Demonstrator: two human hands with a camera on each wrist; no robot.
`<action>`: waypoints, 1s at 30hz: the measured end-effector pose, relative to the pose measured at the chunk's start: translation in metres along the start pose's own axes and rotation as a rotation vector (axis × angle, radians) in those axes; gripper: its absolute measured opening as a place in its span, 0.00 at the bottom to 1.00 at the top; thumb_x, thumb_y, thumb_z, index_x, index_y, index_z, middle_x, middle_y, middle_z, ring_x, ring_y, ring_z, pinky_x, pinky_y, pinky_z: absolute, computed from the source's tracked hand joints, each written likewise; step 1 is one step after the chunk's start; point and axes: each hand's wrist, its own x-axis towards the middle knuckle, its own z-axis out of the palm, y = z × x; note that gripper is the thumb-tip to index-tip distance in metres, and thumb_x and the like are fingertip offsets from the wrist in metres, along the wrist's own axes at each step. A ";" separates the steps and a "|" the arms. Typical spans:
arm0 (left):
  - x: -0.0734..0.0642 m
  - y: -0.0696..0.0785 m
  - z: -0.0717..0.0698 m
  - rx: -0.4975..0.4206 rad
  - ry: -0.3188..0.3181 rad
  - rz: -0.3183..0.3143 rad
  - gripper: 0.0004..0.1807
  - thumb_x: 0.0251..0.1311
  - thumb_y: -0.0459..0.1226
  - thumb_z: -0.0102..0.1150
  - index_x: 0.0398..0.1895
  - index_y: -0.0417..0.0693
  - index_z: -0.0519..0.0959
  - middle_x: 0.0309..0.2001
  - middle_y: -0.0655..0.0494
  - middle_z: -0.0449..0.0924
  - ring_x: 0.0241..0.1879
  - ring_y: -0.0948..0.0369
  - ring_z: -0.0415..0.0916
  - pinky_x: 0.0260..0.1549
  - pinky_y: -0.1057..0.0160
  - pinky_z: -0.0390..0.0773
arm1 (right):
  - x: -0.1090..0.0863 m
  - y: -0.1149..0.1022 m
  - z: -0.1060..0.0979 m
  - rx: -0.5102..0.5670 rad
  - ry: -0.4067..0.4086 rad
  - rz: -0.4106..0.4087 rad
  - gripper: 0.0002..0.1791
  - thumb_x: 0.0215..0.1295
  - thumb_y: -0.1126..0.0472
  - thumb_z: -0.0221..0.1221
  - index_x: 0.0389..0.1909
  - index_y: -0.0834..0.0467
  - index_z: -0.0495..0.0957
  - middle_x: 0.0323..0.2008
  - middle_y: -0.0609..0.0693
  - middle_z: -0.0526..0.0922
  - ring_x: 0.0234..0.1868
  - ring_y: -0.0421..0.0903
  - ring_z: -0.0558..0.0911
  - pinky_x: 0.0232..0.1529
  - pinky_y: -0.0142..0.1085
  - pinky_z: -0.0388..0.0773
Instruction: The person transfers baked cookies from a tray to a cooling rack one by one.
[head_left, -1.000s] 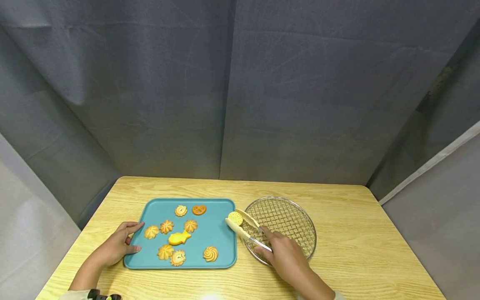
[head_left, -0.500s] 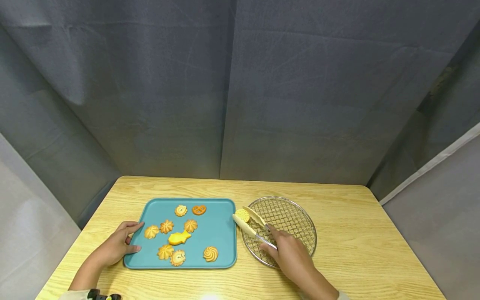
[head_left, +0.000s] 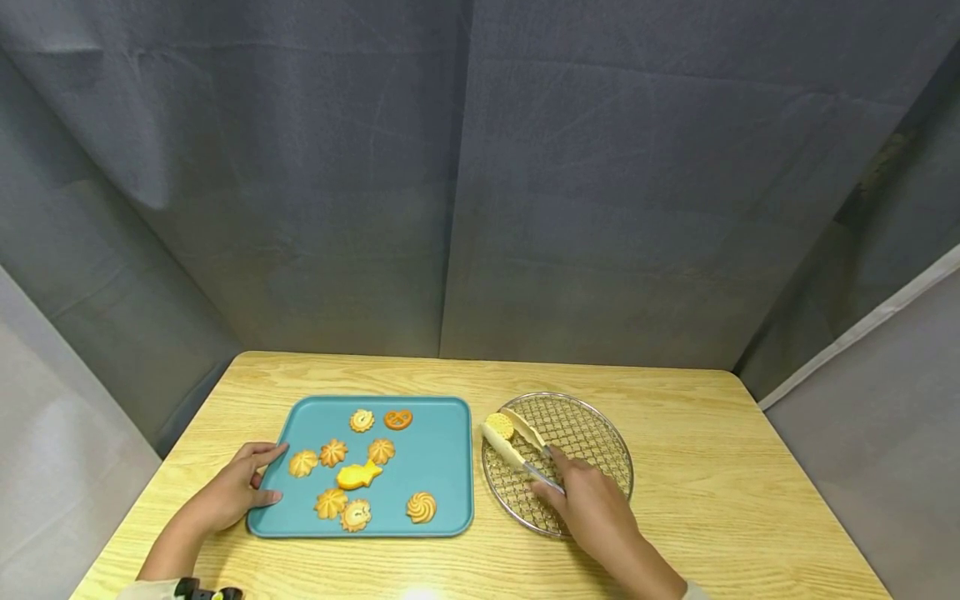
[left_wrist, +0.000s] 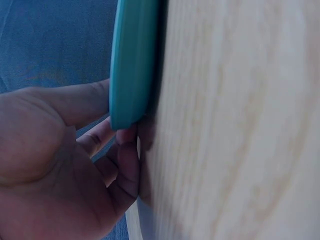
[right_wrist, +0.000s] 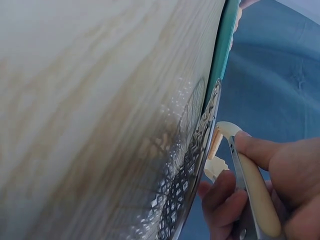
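Round yellow cookie held in my tongs at the wire rack's left edge.
My right grip pinches the tongs, their tips on either side of the cookie; my left grip holds the blue tray by its left edge.

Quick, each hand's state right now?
Left hand: closed, holding the tray by its edge.
Right hand: closed, holding tongs, with a cookie between their tips.

Tongs hold a round yellow biscuit over a mesh rack.
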 end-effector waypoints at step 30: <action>0.000 -0.002 0.000 0.014 0.001 0.001 0.45 0.59 0.29 0.70 0.77 0.27 0.58 0.72 0.28 0.52 0.41 0.52 0.61 0.33 0.64 0.67 | -0.001 0.014 -0.002 -0.032 -0.005 -0.003 0.35 0.67 0.47 0.69 0.66 0.66 0.76 0.50 0.68 0.86 0.39 0.62 0.88 0.36 0.52 0.85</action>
